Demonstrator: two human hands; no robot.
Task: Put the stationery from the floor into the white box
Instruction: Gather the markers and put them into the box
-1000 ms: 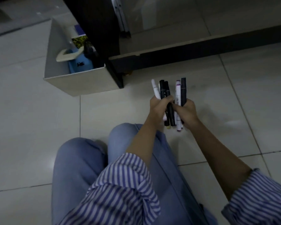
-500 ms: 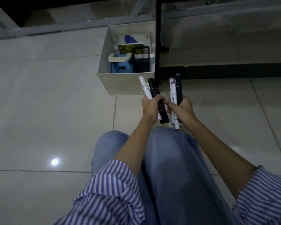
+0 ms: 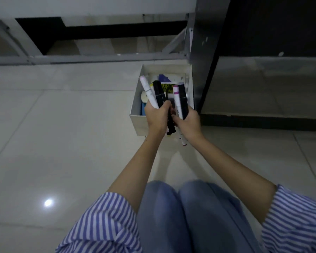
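The white box (image 3: 136, 99) stands open on the tiled floor against a dark table leg, with several items inside. My left hand (image 3: 156, 115) grips a white marker (image 3: 148, 91) and black markers (image 3: 158, 92). Close beside it, my right hand (image 3: 188, 123) grips a white marker with a pink end (image 3: 176, 96) and a black marker (image 3: 182, 95). Both hands hold the markers upright over the near edge of the box, tips pointing away from me.
A dark table leg (image 3: 204, 57) rises right of the box. A grey metal frame (image 3: 80, 58) runs along the floor behind it. A low dark panel (image 3: 263, 123) lies along the right. My knees (image 3: 181, 207) in blue jeans are just below the arms.
Both hands have reached forward with the markers, from in front of the box to over its near edge. The view has shifted so the box is now centred and closer.
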